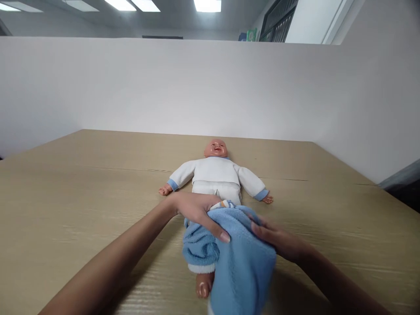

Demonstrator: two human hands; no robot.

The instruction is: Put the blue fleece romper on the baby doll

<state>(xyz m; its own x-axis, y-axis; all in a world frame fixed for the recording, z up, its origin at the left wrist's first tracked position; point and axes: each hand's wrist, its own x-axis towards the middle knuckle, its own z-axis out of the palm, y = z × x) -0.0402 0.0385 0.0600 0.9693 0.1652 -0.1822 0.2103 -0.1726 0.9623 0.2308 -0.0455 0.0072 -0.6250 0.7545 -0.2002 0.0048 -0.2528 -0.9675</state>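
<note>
A baby doll [216, 170] lies on its back on the table, head away from me, arms spread, in a white top with blue cuffs. Light blue fleece pants [244, 258] with white leg hems are partly on its legs. One doll foot [204, 285] sticks out of the left pant leg; the other pant leg hangs toward me, its foot hidden. My left hand [200, 212] is closed on the waistband, thumb outside on the fabric and fingers hidden behind it. My right hand [275, 236] grips the waistband's right side, fingers partly hidden by the cloth.
The wide wood-grain table [82, 197] reaches to a white partition wall [197, 87] at the back. A dark object [403, 183] stands beyond the table's right edge.
</note>
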